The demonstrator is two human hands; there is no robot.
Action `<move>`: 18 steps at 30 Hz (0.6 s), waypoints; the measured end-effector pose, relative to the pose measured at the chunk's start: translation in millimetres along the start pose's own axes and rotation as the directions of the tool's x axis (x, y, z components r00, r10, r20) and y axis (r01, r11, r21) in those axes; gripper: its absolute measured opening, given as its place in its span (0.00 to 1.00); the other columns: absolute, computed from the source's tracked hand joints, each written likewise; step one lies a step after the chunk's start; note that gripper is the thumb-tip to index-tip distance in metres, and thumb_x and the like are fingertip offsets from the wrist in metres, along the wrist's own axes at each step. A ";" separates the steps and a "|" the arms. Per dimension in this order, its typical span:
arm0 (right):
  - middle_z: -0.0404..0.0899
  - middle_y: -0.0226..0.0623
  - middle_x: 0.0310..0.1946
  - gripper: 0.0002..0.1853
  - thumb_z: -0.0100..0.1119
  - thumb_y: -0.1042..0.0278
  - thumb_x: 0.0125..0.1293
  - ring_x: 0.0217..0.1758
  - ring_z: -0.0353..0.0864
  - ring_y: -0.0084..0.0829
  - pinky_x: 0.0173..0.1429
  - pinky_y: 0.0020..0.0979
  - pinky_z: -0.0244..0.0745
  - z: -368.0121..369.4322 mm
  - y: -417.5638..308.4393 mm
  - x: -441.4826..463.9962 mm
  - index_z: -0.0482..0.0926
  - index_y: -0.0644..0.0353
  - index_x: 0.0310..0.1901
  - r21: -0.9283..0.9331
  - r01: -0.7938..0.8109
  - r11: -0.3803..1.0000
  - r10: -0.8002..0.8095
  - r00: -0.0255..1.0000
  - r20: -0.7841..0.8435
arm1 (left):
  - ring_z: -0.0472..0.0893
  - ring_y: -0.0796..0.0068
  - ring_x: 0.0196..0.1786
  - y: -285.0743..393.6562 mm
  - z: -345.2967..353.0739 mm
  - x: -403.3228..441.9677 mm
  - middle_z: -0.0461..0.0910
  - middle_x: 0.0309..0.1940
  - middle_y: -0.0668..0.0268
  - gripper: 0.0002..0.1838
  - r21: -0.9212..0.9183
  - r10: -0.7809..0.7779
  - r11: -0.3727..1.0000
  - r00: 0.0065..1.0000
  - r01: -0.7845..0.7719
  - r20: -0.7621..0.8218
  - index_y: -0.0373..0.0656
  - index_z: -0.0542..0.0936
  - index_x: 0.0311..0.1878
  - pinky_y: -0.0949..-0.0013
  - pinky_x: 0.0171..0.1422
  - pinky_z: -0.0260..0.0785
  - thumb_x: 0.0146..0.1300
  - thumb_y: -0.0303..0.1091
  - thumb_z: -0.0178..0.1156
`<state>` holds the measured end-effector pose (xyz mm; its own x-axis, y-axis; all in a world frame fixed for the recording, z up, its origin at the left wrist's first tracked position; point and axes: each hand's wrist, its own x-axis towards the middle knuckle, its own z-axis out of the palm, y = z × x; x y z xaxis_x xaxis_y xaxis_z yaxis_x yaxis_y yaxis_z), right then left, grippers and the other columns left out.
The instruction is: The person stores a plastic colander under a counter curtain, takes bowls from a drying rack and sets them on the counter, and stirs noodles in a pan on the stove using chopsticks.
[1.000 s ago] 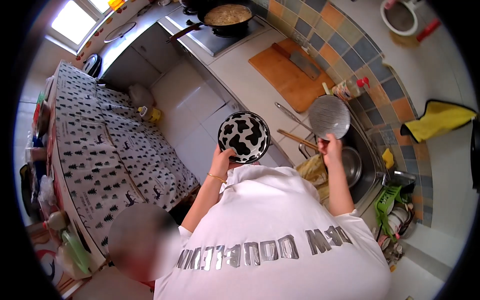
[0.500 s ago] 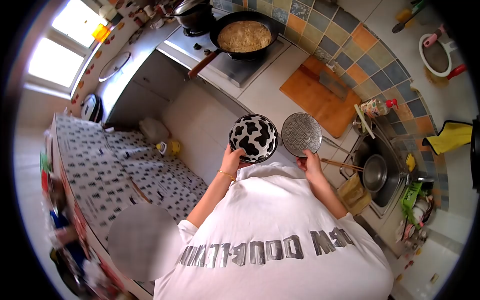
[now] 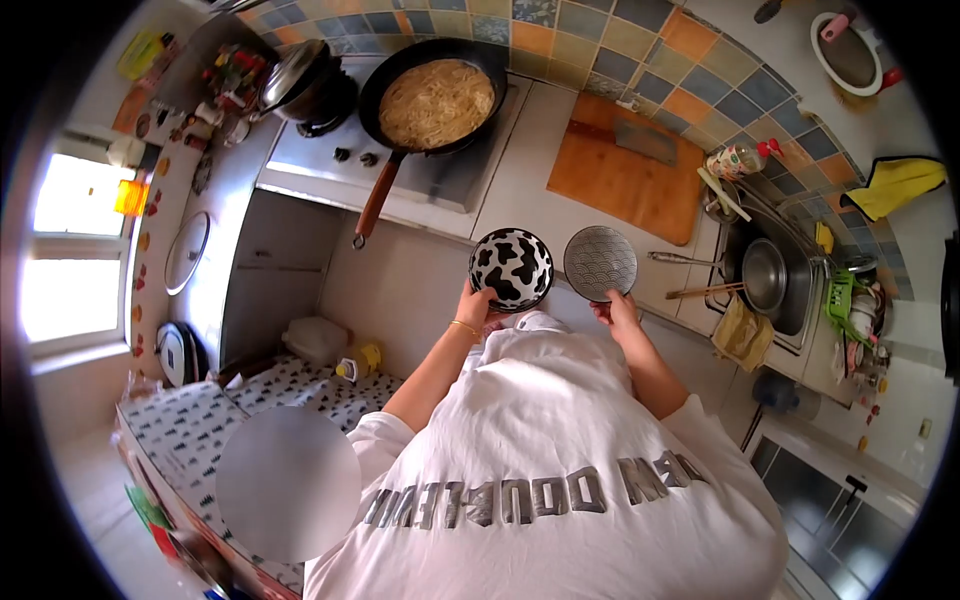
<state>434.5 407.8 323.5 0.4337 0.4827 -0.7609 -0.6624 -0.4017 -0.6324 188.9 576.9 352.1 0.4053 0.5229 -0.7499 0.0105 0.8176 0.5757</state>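
My left hand (image 3: 475, 306) grips a round bowl (image 3: 511, 268) with black cow-like patches on white, held in front of my body. A second round dish, a grey bowl (image 3: 600, 262) with a fine wave pattern, is in my right hand (image 3: 620, 309), thumb on its near edge. The two bowls are side by side with a small gap between them. Beyond them on the stove stands a black wok (image 3: 437, 96) with a wooden handle; pale noodle-like food in broth (image 3: 435, 104) fills its middle.
A wooden cutting board (image 3: 622, 185) with a cleaver (image 3: 645, 141) lies right of the stove (image 3: 458, 180). Further right, the sink (image 3: 797, 319) holds a metal pan (image 3: 765, 273). A lidded pot (image 3: 310, 85) stands left of the wok, and a patterned-cloth table (image 3: 190, 425) is at left.
My view has turned and come closer to the stove, so the wok, board and sink sit differently in the picture. Both hands still hold the same bowls.
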 end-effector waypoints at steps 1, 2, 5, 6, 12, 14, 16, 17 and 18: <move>0.78 0.47 0.25 0.08 0.44 0.69 0.66 0.18 0.72 0.29 0.15 0.26 0.60 1.1 -1.2 7.8 0.68 0.64 0.42 0.009 0.007 1.000 -0.007 1.000 -0.010 | 0.83 0.54 0.43 2.8 4.7 8.9 0.76 0.48 0.51 0.29 0.019 -0.007 1.000 1.000 0.007 -0.009 0.44 0.61 0.62 0.55 0.38 0.84 0.53 0.20 0.47; 0.78 0.47 0.25 0.08 0.44 0.69 0.67 0.18 0.73 0.29 0.15 0.26 0.61 0.8 -1.7 16.4 0.68 0.64 0.42 0.017 0.009 1.000 -0.008 1.000 -0.020 | 0.84 0.54 0.43 5.0 9.2 18.3 0.76 0.48 0.51 0.29 0.037 -0.018 0.999 1.000 0.019 -0.023 0.45 0.62 0.62 0.56 0.37 0.84 0.53 0.20 0.47; 0.79 0.48 0.26 0.08 0.44 0.69 0.67 0.18 0.73 0.29 0.16 0.26 0.62 -2.3 4.3 42.1 0.68 0.64 0.43 0.021 -0.006 1.000 0.007 0.999 -0.036 | 0.83 0.54 0.42 -2.0 9.0 61.4 0.76 0.48 0.51 0.29 0.013 -0.036 0.999 0.999 0.036 0.010 0.47 0.62 0.61 0.54 0.37 0.84 0.52 0.20 0.48; 0.79 0.49 0.26 0.08 0.44 0.69 0.67 0.19 0.74 0.29 0.16 0.27 0.63 -2.9 2.7 52.4 0.68 0.64 0.44 0.021 -0.014 1.000 0.014 0.999 -0.038 | 0.83 0.53 0.42 1.7 13.8 73.0 0.76 0.49 0.51 0.29 0.004 -0.041 0.999 0.999 0.041 0.019 0.46 0.62 0.61 0.53 0.37 0.83 0.52 0.20 0.48; 0.80 0.50 0.27 0.10 0.46 0.68 0.67 0.20 0.75 0.30 0.17 0.27 0.65 -11.0 2.7 72.6 0.69 0.64 0.45 0.033 -0.003 0.999 0.004 0.999 -0.033 | 0.83 0.50 0.41 10.9 22.4 115.9 0.76 0.46 0.50 0.29 0.056 -0.058 0.997 0.998 0.057 0.014 0.44 0.62 0.59 0.52 0.37 0.84 0.50 0.20 0.49; 0.80 0.49 0.27 0.10 0.46 0.67 0.67 0.20 0.75 0.30 0.17 0.26 0.65 -16.2 -0.4 75.2 0.69 0.64 0.46 0.027 -0.002 1.000 0.002 1.000 -0.028 | 0.83 0.49 0.40 11.3 25.9 127.9 0.75 0.44 0.50 0.29 0.075 -0.070 0.995 0.997 0.069 0.019 0.46 0.61 0.58 0.52 0.37 0.84 0.49 0.21 0.49; 0.80 0.48 0.27 0.11 0.47 0.67 0.67 0.20 0.75 0.29 0.17 0.26 0.64 -18.0 -1.3 74.2 0.69 0.64 0.47 0.021 0.004 1.000 -0.004 1.000 -0.020 | 0.83 0.50 0.39 14.0 28.6 134.2 0.76 0.44 0.51 0.28 0.096 -0.073 0.993 0.997 0.070 0.030 0.46 0.63 0.57 0.53 0.36 0.84 0.49 0.21 0.49; 0.79 0.48 0.27 0.11 0.47 0.68 0.67 0.20 0.75 0.29 0.17 0.25 0.64 -19.0 -1.7 73.7 0.68 0.64 0.47 0.019 0.003 1.000 -0.003 1.000 -0.023 | 0.83 0.51 0.39 15.4 30.1 137.7 0.76 0.44 0.51 0.27 0.108 -0.078 0.991 0.996 0.074 0.034 0.47 0.63 0.56 0.54 0.36 0.84 0.49 0.22 0.50; 0.79 0.48 0.27 0.12 0.47 0.68 0.67 0.20 0.75 0.29 0.17 0.25 0.64 -19.1 -3.4 72.1 0.68 0.64 0.48 0.018 0.003 1.000 -0.003 1.000 -0.027 | 0.83 0.51 0.38 17.3 33.3 139.9 0.76 0.43 0.52 0.27 0.103 -0.074 0.992 0.997 0.070 0.037 0.47 0.63 0.56 0.54 0.35 0.84 0.49 0.22 0.50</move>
<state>479.7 429.2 268.0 0.4519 0.4625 -0.7628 -0.6720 -0.3858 -0.6321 276.2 656.2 268.0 0.4372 0.4513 -0.7779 0.1329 0.8230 0.5522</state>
